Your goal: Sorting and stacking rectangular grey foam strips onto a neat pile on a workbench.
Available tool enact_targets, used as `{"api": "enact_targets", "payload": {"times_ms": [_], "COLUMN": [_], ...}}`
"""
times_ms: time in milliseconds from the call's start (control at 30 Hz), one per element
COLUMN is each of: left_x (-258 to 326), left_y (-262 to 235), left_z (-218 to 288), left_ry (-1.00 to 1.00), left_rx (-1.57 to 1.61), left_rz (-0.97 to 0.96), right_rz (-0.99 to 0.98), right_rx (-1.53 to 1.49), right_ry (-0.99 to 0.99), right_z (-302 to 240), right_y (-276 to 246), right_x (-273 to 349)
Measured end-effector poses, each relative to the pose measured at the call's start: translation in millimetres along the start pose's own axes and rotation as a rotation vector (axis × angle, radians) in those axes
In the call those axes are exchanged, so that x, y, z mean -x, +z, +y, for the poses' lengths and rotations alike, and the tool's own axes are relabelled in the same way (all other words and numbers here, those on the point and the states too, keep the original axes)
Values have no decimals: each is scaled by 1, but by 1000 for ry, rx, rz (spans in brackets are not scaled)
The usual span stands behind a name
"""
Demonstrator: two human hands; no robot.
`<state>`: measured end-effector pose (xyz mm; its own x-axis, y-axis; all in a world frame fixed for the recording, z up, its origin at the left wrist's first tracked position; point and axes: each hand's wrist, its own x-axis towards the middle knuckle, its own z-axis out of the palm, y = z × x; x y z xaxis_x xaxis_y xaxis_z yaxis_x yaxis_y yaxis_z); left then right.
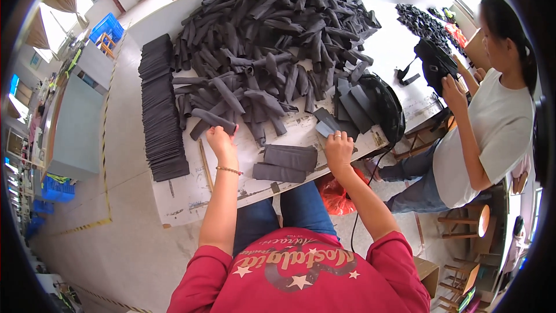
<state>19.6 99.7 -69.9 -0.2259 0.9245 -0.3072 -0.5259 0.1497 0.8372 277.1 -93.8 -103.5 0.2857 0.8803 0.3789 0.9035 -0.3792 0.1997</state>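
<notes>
Table edge: white table (pixel 191 200), worn and marked along the rim nearest the person.
Folded pieces: two flat dark fabric pieces (pixel 286 162) lie on the table between the hands, one overlapping the other.
Left hand: left hand (pixel 221 139) at the near foot of the pile, fingers closed round one end of a dark fabric tube (pixel 214 119).
Right hand: right hand (pixel 339 148) rests on the table right of the folded pieces, fingers curled by a small grey piece (pixel 324 128); whether it grips that piece I cannot tell.
Handling: the tube looks soft, light and limp; it should sag if lifted by one end, so a hold near the middle or at both ends seems surer.
Stack: neat stack (pixel 159 110) of flat dark pieces left of the pile.
Pile: big loose pile (pixel 272 40) of tubes covers the table beyond the hands.
Co-worker: a person (pixel 492 122) in a white top works at the table's right side.
Hidden: fingertips of both hands, and what lies under the pile.
</notes>
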Motion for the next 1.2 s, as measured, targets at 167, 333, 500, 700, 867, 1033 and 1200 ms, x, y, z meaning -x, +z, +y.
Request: {"api": "enact_targets", "payload": {"times_ms": [167, 333, 500, 700, 867, 1033, 1200], "left_x": [8, 52, 72, 93, 85, 87, 90], "left_y": [-27, -13, -16, -12, -25, -26, -25], "left_z": [-3, 20, 37, 63, 52, 47, 46], "left_ry": [-108, -208, -234, -303, -259, -288, -308], "left_rx": [147, 279, 259, 180, 151, 162, 175], "left_rz": [-94, -227, -389, -407, -464, -484, -529], "right_rz": [250, 351, -79, -7, 18, 76, 159], "right_rx": [-285, -1087, -1369, -1168, -1181, -1156, -1047], "right_ry": [76, 344, 237, -162, -178, -244, -223], "right_z": [9, -2, -44, -69, -74, -72, -73], "right_y": [-17, -83, -120, -141, -157, -154, -163], "right_x": [-3, -23, -11, 0, 0, 0, -7]}}
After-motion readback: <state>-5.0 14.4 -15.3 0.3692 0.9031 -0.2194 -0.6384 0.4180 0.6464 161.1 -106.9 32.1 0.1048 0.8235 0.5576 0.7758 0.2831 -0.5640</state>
